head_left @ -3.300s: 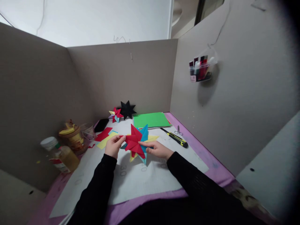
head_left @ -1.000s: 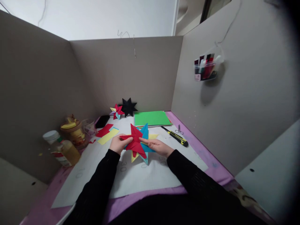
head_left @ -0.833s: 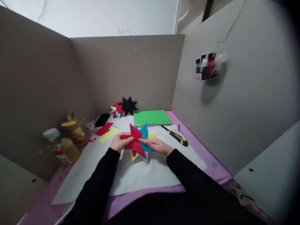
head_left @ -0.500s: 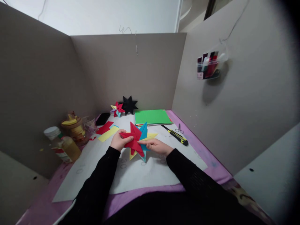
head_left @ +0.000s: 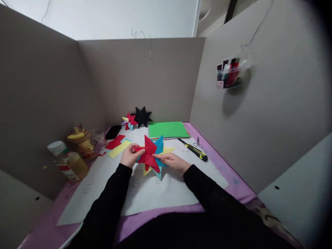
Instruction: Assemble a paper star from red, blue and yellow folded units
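Observation:
Both hands hold a folded paper star (head_left: pixel 150 155) of red, blue and yellow points just above a white sheet (head_left: pixel 145 193). My left hand (head_left: pixel 129 156) pinches a red point on the star's left side. My right hand (head_left: pixel 171 161) grips the star's right side, with the thumb on the red centre and fingers under the blue part. Black sleeves cover both arms.
A green paper stack (head_left: pixel 167 129), a yellow-black utility knife (head_left: pixel 194 150) and small scissors (head_left: pixel 198 143) lie to the right. A black star (head_left: pixel 142 116) and a small coloured star (head_left: pixel 129 121) stand at the back. Glue bottle (head_left: pixel 66 162), jar (head_left: pixel 80 144), phone (head_left: pixel 113 131) and paper scraps (head_left: pixel 118 146) sit left. Cardboard walls surround the desk.
The star has stayed between both hands with only slight turning. My left fingers have shifted along the red point. The view has drifted a little.

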A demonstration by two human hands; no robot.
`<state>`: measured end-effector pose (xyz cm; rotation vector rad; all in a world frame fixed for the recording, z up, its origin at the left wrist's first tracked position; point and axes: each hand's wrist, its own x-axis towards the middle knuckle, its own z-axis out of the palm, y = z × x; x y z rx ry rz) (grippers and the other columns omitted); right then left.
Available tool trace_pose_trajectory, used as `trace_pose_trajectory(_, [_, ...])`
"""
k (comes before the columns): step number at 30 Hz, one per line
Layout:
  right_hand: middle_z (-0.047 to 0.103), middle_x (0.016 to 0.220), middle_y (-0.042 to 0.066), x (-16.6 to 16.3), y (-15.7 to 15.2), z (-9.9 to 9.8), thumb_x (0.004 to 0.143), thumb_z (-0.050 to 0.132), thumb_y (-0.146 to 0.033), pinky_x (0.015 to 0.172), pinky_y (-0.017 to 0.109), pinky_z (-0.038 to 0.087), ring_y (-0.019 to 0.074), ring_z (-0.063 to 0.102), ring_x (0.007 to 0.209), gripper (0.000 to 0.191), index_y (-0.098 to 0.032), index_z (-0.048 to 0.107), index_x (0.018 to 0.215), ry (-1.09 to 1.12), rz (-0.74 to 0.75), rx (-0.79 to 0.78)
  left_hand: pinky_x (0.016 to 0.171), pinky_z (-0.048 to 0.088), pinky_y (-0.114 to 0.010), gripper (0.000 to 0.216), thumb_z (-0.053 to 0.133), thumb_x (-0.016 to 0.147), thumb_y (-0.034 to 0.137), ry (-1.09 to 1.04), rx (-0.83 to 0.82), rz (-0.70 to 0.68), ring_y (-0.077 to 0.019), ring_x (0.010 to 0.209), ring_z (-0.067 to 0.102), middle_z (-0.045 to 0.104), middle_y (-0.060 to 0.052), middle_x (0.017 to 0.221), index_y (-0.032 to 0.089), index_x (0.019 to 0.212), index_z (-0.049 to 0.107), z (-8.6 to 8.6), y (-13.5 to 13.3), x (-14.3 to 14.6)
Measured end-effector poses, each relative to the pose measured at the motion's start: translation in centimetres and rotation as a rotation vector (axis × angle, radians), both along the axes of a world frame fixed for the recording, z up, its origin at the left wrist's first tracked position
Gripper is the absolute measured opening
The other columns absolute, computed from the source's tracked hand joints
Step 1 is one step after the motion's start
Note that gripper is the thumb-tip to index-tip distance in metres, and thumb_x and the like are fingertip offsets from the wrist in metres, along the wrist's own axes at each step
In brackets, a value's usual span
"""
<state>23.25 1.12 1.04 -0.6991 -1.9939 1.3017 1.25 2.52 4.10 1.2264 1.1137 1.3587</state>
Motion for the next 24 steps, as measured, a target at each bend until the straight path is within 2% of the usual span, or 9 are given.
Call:
trace_pose_trajectory(3, [0.045,0.137,0.013,0.1,0.1,0.0,0.085,0.042,-0.060,0.110,0.043,0.028,0.0232,0.043,0.128,0.062,-0.016,0.049,0.128,0.008,0.003,0.006,0.050,0.041,-0.019,0.046,0.082,0.048,0.033,-0.003,-0.004,0.020,-0.0092,0.048,0.054,0.056,0.006,0.051,0.017,0.077,0.051,0.4,-0.1,-0.2])
trace_pose_trajectory(7, [0.046,0.136,0.014,0.2,0.2,-0.1,0.084,0.043,-0.059,0.109,0.044,0.028,0.0237,0.044,0.127,0.061,-0.016,0.049,0.128,0.015,0.019,-0.001,0.045,0.035,-0.018,0.044,0.082,0.046,0.034,0.027,-0.015,0.053,-0.0074,0.042,0.047,0.049,0.009,0.045,0.017,0.074,0.053,0.4,-0.3,0.0])
trace_pose_trajectory(12, [0.048,0.136,0.012,0.2,0.2,-0.3,0.084,0.044,-0.059,0.109,0.045,0.028,0.0238,0.045,0.126,0.060,-0.019,0.050,0.128,0.030,0.020,-0.011,0.045,0.034,-0.019,0.044,0.083,0.045,0.033,0.012,-0.017,0.042,-0.0075,0.042,0.046,0.044,0.011,0.043,0.017,0.071,0.053,0.3,-0.2,0.1])
trace_pose_trajectory(24, [0.049,0.135,0.013,0.3,0.2,-0.3,0.085,0.044,-0.059,0.109,0.044,0.028,0.0236,0.045,0.126,0.060,-0.017,0.050,0.128,0.028,0.013,-0.013,0.046,0.036,-0.019,0.042,0.084,0.045,0.034,0.021,-0.036,0.007,-0.0083,0.043,0.049,0.050,0.009,0.044,0.017,0.069,0.054,-0.6,0.5,-0.3])
